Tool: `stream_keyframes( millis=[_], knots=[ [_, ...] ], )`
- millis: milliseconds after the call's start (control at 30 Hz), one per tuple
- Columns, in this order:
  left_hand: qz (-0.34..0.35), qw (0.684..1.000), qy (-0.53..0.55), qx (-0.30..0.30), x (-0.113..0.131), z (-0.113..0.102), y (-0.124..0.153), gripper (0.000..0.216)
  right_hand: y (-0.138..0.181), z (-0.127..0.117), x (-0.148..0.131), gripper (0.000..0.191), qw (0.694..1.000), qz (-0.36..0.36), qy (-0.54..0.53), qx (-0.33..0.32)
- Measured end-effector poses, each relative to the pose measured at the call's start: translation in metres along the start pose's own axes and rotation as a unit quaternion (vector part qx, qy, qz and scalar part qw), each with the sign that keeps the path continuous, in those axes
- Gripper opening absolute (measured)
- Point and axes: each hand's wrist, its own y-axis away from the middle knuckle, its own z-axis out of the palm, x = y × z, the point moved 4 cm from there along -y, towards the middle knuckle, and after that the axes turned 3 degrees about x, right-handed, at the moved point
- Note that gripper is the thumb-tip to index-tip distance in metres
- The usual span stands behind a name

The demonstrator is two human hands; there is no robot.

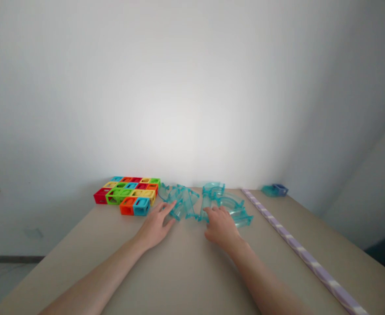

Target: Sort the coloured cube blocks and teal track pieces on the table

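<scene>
Touching teal track pieces (183,202), left hand (155,227) has grip apart; right hand (220,226) unclear.

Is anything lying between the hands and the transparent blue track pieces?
Nothing visible. The left hand reaches the track pieces with its fingertips, and the right hand rests against them. The coloured cubes sit aside.
</scene>
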Motion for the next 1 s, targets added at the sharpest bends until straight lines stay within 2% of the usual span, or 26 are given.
stream_keyframes(
  millis=[133, 233, 300, 367, 467, 567, 700, 800, 833, 900, 967, 1000],
  knots=[
    [0.007, 1.000, -0.003, -0.001, 0.000, 0.001, 0.001, 0.057, 0.002, -0.007, -0.013, 0.054, 1.000, -0.016, -0.009, 0.021],
    [0.021, 0.999, -0.013, 0.025, 0.003, -0.001, 0.000, 0.056, 0.005, -0.017, -0.020, 0.052, 0.993, -0.020, -0.023, 0.116],
    [0.042, 0.998, -0.016, 0.044, 0.011, -0.005, 0.000, 0.057, 0.009, -0.023, -0.028, 0.053, 0.976, -0.072, -0.060, 0.198],
    [0.073, 0.996, -0.007, 0.041, 0.021, -0.007, 0.001, 0.058, 0.015, -0.025, -0.039, 0.055, 0.950, -0.164, -0.116, 0.239],
    [0.112, 0.993, 0.032, 0.018, 0.035, -0.008, 0.004, 0.066, 0.019, -0.018, -0.057, 0.051, 0.922, -0.284, -0.172, 0.202],
    [0.109, 0.992, 0.063, 0.015, 0.039, -0.006, 0.005, 0.076, 0.018, -0.008, -0.065, 0.049, 0.919, -0.308, -0.197, 0.145],
    [0.090, 0.994, 0.066, 0.019, 0.036, -0.005, 0.003, 0.063, 0.007, 0.002, -0.055, 0.063, 0.923, -0.270, -0.239, 0.134],
    [0.085, 0.994, 0.063, 0.014, 0.034, -0.007, 0.002, 0.059, -0.005, 0.004, -0.026, 0.059, 0.936, -0.208, -0.214, 0.186],
    [0.081, 0.995, 0.063, 0.012, 0.033, -0.008, 0.002, 0.059, -0.010, 0.004, -0.011, 0.057, 0.947, -0.158, -0.185, 0.210],
    [0.074, 0.995, 0.062, 0.010, 0.032, -0.010, 0.003, 0.058, -0.017, 0.004, 0.027, 0.059, 0.966, 0.007, -0.098, 0.239],
    [0.067, 0.996, 0.064, 0.002, 0.030, -0.011, 0.004, 0.057, -0.020, 0.009, 0.063, 0.059, 0.968, 0.164, -0.024, 0.189],
    [0.064, 0.996, 0.067, -0.006, 0.030, -0.011, 0.004, 0.055, -0.020, 0.012, 0.076, 0.057, 0.967, 0.209, -0.007, 0.148]
  ],
)
